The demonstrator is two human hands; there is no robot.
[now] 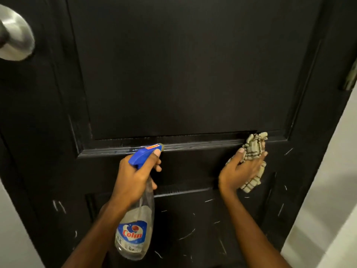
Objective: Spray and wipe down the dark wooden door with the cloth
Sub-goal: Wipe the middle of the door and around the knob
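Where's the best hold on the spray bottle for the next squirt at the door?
Round the narrow neck of the spray bottle, just under the blue head, coming from behind: the nozzle faces the door, and the left hand grips there now.

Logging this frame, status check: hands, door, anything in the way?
Left hand grips spray bottle, aimed at door. Right hand presses cloth against panel ledge. Nothing in the way; white scuffs lower down.
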